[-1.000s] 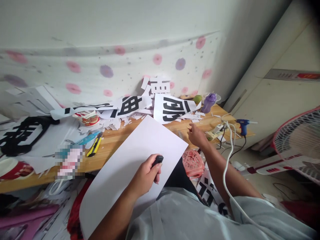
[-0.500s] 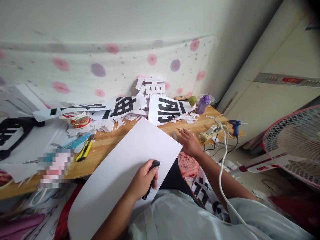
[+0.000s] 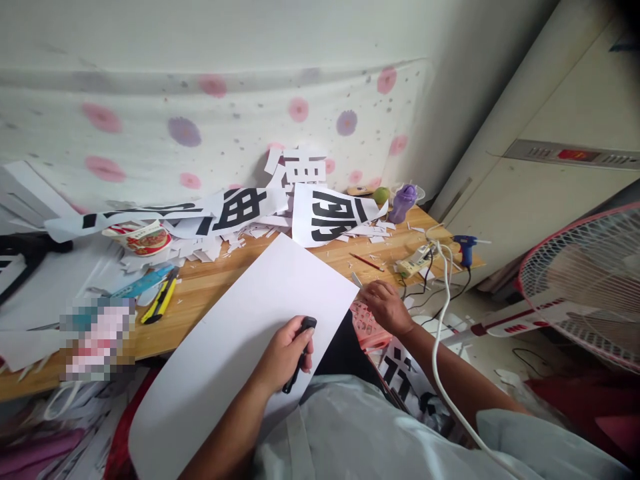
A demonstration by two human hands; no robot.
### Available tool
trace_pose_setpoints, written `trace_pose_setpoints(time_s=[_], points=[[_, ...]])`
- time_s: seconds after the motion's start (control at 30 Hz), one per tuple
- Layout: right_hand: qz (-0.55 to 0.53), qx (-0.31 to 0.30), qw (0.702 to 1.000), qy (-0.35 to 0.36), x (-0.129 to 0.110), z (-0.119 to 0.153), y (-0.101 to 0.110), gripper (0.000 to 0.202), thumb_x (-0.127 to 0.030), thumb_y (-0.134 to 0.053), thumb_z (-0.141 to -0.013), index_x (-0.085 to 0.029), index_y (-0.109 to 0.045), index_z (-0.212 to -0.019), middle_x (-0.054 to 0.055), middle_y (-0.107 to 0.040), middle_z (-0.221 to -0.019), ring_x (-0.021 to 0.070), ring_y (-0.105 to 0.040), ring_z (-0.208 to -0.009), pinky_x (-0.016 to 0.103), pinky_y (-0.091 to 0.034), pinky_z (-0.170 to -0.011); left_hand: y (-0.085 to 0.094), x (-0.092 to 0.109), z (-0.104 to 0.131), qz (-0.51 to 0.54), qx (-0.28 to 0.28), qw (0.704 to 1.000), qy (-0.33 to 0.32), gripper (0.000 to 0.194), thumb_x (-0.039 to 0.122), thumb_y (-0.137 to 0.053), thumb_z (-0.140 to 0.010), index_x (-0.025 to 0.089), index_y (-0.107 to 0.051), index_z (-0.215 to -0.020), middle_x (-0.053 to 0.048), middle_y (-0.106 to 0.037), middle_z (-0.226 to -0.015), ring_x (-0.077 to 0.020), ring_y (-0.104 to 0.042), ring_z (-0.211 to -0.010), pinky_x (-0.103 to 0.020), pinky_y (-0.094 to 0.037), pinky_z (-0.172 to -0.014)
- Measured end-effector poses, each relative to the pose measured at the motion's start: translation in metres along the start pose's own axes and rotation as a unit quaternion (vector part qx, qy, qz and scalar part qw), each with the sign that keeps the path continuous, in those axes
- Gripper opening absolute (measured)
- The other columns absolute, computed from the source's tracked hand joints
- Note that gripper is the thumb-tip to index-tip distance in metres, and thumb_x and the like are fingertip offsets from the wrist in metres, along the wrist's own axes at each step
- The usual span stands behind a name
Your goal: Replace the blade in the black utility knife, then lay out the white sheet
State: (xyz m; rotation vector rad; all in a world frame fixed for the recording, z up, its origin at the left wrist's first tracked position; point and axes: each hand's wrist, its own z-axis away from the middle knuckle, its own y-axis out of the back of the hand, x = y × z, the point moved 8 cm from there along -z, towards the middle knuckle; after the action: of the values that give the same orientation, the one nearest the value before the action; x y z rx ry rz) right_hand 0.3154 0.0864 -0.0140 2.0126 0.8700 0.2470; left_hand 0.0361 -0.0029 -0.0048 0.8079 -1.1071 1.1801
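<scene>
Lying at left on the tabletop (image 3: pixel 200 293), a yellow-and-black cutter (image 3: pixel 161 299) sits beside a blue strip (image 3: pixel 143 281), with a paper cup (image 3: pixel 147 238) beyond them. Rightward comes the large white sheet (image 3: pixel 255 293), aslant, its far corner over the tabletop and its near part over our lap. As we judge it, it should stay flat and supported; a bare face like this would show every dent.

Above the sheet's near right part, our left hand (image 3: pixel 286 357) has its grip wrapped around a black tool (image 3: pixel 309 324), thumb along the top. We cannot tell whether hand or tool presses on the paper; a light wrist and the tool's ends held off the surface would serve us best.

Just beyond the sheet's right corner are a thin silvery strip (image 3: pixel 356 280) and, farther off, a dark red pencil (image 3: pixel 367 262). Our right hand (image 3: pixel 387 305) is close beside that corner, fingers curled; we cannot tell whether its grip pinches anything. Should the strip be sharp, we do well to handle it by its flat sides.

Farther right, a white cable (image 3: pixel 436 350) passes over our forearm, so slow, small movements seem wise.
</scene>
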Motion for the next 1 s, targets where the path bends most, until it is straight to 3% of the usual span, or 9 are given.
trace_pose_setpoints(time_s=[0.17,0.27,0.33,0.43,0.53,0.7,0.77,0.9,1.0], points=[[0.048,0.078,0.992,-0.09,0.011,0.01,0.022,0.021,-0.018,-0.062,-0.103,-0.021,-0.081,-0.113,0.01,-0.077,-0.104,0.0271,-0.067,-0.104,0.043,-0.051,-0.098,0.001,-0.004,-0.004,-0.003,0.0,1.0,0.004,0.025,0.048,-0.061,-0.102,0.023,-0.058,-0.103,0.003,-0.064,-0.081,-0.013,-0.062,-0.057,-0.025,-0.051,-0.051],[0.092,0.059,0.981,-0.163,0.022,0.009,0.031,0.017,-0.019,-0.064,-0.102,-0.019,-0.079,-0.093,0.008,-0.076,-0.088,0.0259,-0.067,-0.092,0.04,-0.047,-0.091,-0.001,-0.002,-0.005,-0.003,0.001,1.0,0.007,0.025,0.048,-0.06,-0.102,0.023,-0.058,-0.102,0.004,-0.064,-0.08,-0.0132,-0.062,-0.056,-0.026,-0.051,-0.05],[0.098,0.062,0.975,-0.19,0.026,0.004,0.041,0.018,-0.02,-0.066,-0.1,-0.02,-0.078,-0.087,0.01,-0.077,-0.094,0.0271,-0.066,-0.095,0.041,-0.046,-0.091,-0.004,0.002,-0.004,-0.002,0.002,1.0,0.006,0.025,0.048,-0.06,-0.102,0.023,-0.057,-0.099,0.003,-0.063,-0.08,-0.0132,-0.062,-0.056,-0.026,-0.052,-0.05],[0.022,0.161,0.956,-0.245,0.026,-0.007,0.067,0.018,-0.03,-0.072,-0.097,-0.022,-0.079,-0.082,0.012,-0.077,-0.111,0.0297,-0.065,-0.105,0.046,-0.046,-0.097,-0.008,0.011,-0.001,0.0,-0.003,1.0,-0.002,0.025,0.047,-0.061,-0.101,0.023,-0.057,-0.097,0.004,-0.062,-0.078,-0.0131,-0.061,-0.055,-0.026,-0.053,-0.051],[-0.213,0.263,0.875,-0.347,0.02,-0.018,0.077,0.02,-0.042,-0.081,-0.089,-0.023,-0.078,-0.084,0.006,-0.071,-0.09,0.0255,-0.065,-0.091,0.042,-0.049,-0.089,-0.013,0.021,0.003,-0.008,-0.005,1.0,-0.015,0.023,0.045,-0.061,-0.101,0.023,-0.058,-0.099,0.004,-0.062,-0.078,-0.0128,-0.061,-0.054,-0.026,-0.052,-0.051],[-0.628,0.167,0.664,-0.371,-0.052,-0.061,0.052,0.029,-0.041,-0.09,-0.083,-0.023,-0.068,-0.085,-0.001,-0.064,-0.081,0.0162,-0.058,-0.078,0.032,-0.048,-0.079,-0.019,0.037,0.013,-0.064,-0.014,0.997,-0.046,0.021,0.043,-0.059,-0.104,0.022,-0.062,-0.107,0.003,-0.063,-0.08,-0.0129,-0.063,-0.061,-0.026,-0.054,-0.059],[-0.664,0.135,0.641,-0.362,-0.075,-0.072,0.058,0.03,-0.037,-0.093,-0.081,-0.023,-0.068,-0.086,-0.001,-0.064,-0.082,0.0156,-0.059,-0.079,0.03,-0.048,-0.079,-0.021,0.043,0.018,-0.077,-0.019,0.995,-0.063,0.023,0.042,-0.058,-0.106,0.022,-0.063,-0.114,0.002,-0.064,-0.083,-0.013,-0.064,-0.063,-0.027,-0.055,-0.062],[-0.652,0.164,0.654,-0.346,-0.083,-0.079,0.084,0.034,-0.028,-0.097,-0.077,-0.026,-0.075,-0.103,-0.001,-0.066,-0.088,0.015,-0.06,-0.08,0.028,-0.049,-0.074,-0.021,0.055,0.028,-0.09,-0.019,0.991,-0.099,0.025,0.039,-0.055,-0.108,0.021,-0.064,-0.123,0.001,-0.065,-0.084,-0.0139,-0.065,-0.065,-0.028,-0.056,-0.065],[-0.702,0.101,0.618,-0.34,-0.095,-0.083,0.079,0.029,-0.031,-0.096,-0.081,-0.026,-0.076,-0.102,0.001,-0.068,-0.087,0.0151,-0.058,-0.075,0.028,-0.046,-0.068,-0.021,0.065,0.033,-0.138,-0.012,0.981,-0.137,0.026,0.035,-0.055,-0.108,0.022,-0.067,-0.127,0.002,-0.066,-0.08,-0.0147,-0.066,-0.067,-0.028,-0.057,-0.068]])
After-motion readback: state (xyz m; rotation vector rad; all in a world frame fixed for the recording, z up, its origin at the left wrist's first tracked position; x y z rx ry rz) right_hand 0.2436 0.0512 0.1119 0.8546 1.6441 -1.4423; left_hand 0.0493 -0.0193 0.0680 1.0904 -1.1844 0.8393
